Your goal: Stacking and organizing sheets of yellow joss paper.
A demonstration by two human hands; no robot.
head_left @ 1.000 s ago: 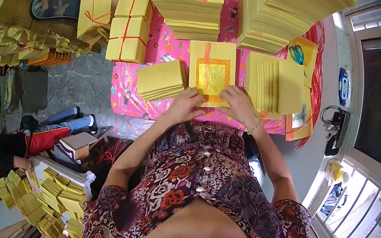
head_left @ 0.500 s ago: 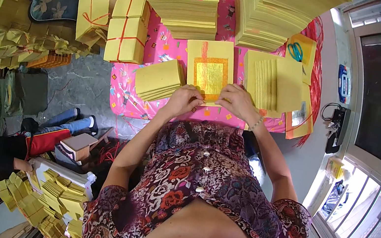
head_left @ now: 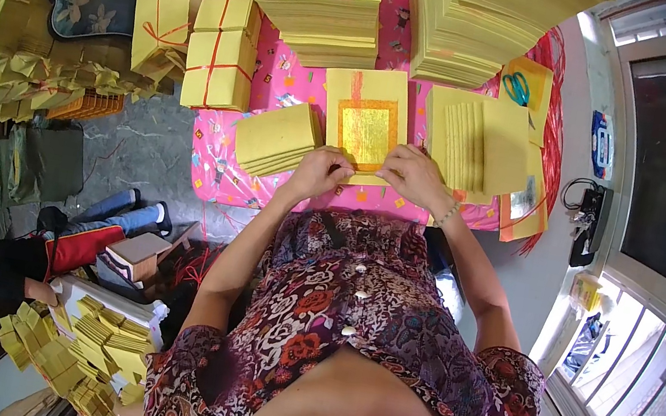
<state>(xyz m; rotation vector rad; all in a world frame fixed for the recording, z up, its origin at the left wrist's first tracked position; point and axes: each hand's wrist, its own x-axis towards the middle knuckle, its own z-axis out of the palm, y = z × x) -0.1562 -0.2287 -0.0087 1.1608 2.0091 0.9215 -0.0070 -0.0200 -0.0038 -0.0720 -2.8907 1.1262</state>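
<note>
A sheet of yellow joss paper (head_left: 365,136) with a gold square framed in orange lies flat in front of me, near the table's front edge. At its lower left corner my left hand (head_left: 321,174) pinches the near edge with thumb and fingers. My right hand (head_left: 414,179) does likewise at the lower right, thumb and fingertips closed on the edge. Left of the sheet lies a small pile of folded yellow paper (head_left: 277,140), and to its right leans a row of folded papers (head_left: 467,142) close to my right hand.
Tall stacks of yellow paper (head_left: 316,27) stand at the back of the pink patterned table (head_left: 253,187). Bundles tied with red string (head_left: 219,72) sit at left. Teal-handled scissors (head_left: 516,87) and red strands (head_left: 549,138) are at right. Another person (head_left: 19,263) is at lower left.
Both hands keep their hold on the near edge of the sheet, almost unmoved. The view shifts very slightly. At lower left the other person's head and arm have moved a little.
</note>
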